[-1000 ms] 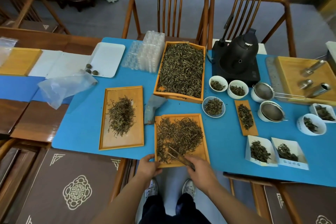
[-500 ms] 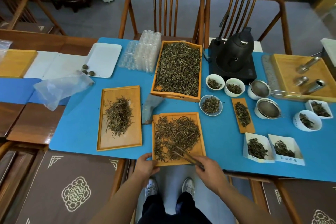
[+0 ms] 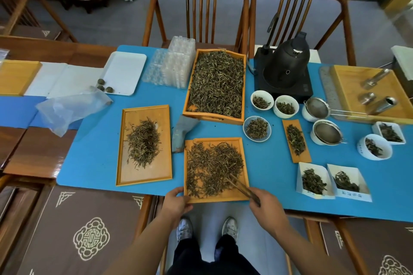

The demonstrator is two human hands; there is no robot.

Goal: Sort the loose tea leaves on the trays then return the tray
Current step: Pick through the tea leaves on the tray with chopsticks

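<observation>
A small wooden tray [image 3: 242, 144] with spread loose tea leaves [image 3: 212, 167] lies at the near edge of the blue mat. My left hand [image 3: 176, 202] grips its near left corner. My right hand [image 3: 266, 206] holds wooden tongs [image 3: 242, 187], whose tips rest among the leaves at the tray's right side. Left of it a second flat tray [image 3: 163, 109] carries a smaller leaf pile [image 3: 144, 142]. Behind stands a deep tray [image 3: 190, 105] full of leaves [image 3: 218, 82].
On the blue mat [image 3: 100, 163]: a grey scoop [image 3: 182, 129], clear plastic moulds [image 3: 174, 66], white tray [image 3: 125, 71], plastic bag [image 3: 71, 107], black kettle [image 3: 286, 67] on its base, bowls of tea [image 3: 257, 128], strainers [image 3: 327, 133], white paper boxes [image 3: 314, 179]. Chairs stand beyond the table.
The tongs have slid right across the near tray's leaves, from the middle to its right side. My left hand stays on the tray corner. The view shifted slightly.
</observation>
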